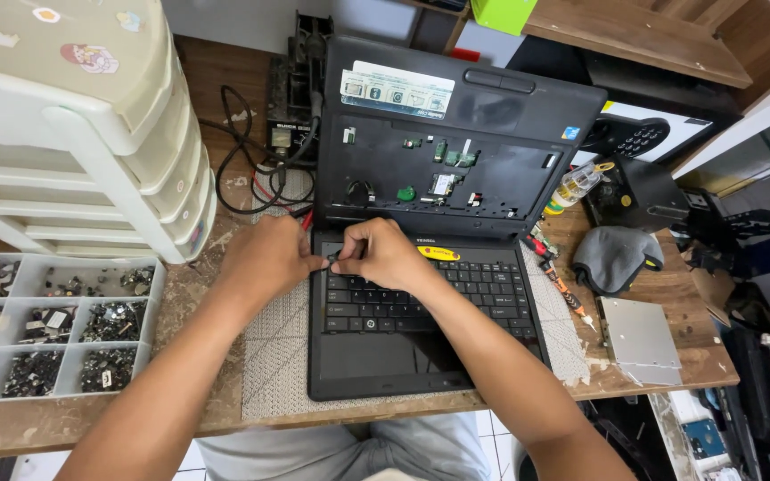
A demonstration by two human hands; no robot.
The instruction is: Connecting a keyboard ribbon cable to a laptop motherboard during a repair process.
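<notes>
A black laptop (465, 142) lies opened flat on the wooden workbench, its upper half stripped so small green boards and connectors show. A loose black keyboard (456, 289) rests on the lower half. My left hand (269, 258) and my right hand (385, 254) meet at the keyboard's top left corner. Both pinch something small and dark there, apparently the keyboard's edge. A yellow-handled tool (438, 253) lies on the keyboard's top strip, just right of my right hand.
A cream plastic drawer unit (73, 125) stands at the left, with a grey compartment tray (55, 325) of small parts in front. Black cables (251, 169), a grey cloth (615, 256), a silver drive (640, 333) and small tools (563, 285) lie around the laptop.
</notes>
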